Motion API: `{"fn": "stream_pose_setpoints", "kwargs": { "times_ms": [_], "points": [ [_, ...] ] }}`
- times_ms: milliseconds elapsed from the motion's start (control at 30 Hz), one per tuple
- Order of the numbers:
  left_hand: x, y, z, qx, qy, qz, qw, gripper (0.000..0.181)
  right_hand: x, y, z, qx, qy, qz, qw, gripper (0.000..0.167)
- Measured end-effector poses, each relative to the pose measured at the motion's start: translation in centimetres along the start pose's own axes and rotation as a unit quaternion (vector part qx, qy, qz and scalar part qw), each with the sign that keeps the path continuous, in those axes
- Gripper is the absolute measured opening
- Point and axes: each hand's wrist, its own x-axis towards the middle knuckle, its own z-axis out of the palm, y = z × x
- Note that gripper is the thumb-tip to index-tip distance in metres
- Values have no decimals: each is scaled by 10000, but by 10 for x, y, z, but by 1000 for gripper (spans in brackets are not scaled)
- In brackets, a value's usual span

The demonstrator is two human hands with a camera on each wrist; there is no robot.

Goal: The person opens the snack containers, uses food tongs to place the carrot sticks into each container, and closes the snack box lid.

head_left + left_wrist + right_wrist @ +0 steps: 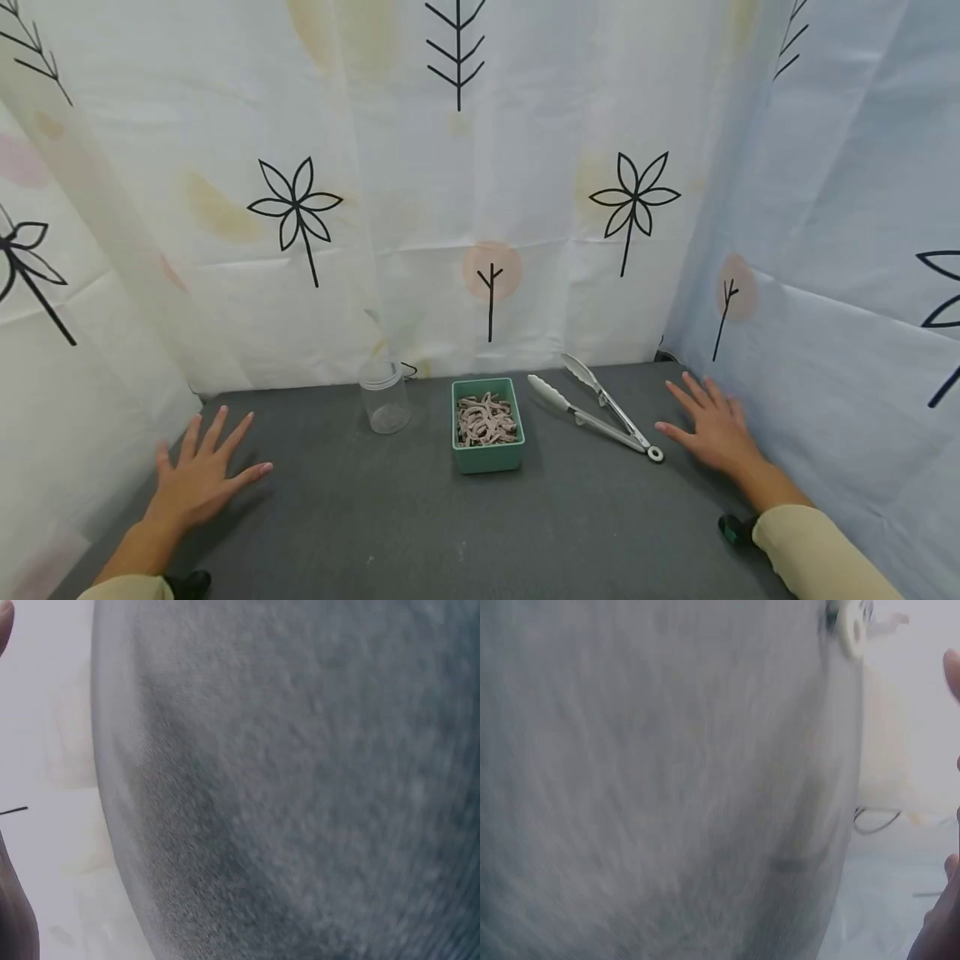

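In the head view the left hand [197, 485] is at the left of the grey table, fingers spread, holding nothing. The right hand [717, 431] is spread at the right, also empty, just right of the metal tongs [607, 412], whose arms stand apart. A green rectangular container [489, 458] in the middle holds a heap of small pale, curved strips [486, 419]. Left of it stands a clear plastic cup [386, 404]. The right wrist view shows the ring end of the tongs [852, 630] and part of the right hand [941, 922] at its edge.
A grey table surface [420, 533] lies between the hands. White curtains with plant drawings [420, 200] enclose the back and both sides. A small dark object [664, 356] sits at the table's back right corner.
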Motion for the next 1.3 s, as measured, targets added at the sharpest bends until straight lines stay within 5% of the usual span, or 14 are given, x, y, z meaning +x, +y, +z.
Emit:
{"fn": "stream_pose_setpoints", "kwargs": {
  "times_ms": [433,767,1067,1300],
  "points": [
    [6,22,-12,-1045,625,206,9923,85,1,-37,-7,1530,350,-240,9873,74],
    [17,50,-25,-2420,874,333,9658,82,10,-74,-6,2035,881,-439,9741,59],
    [28,77,-42,-3030,1197,239,9451,75,24,-103,-10,2469,894,-307,9644,51],
    [40,93,-42,-3326,1393,115,9326,70,38,-118,-3,2882,850,-249,9535,49]
  ]
}}
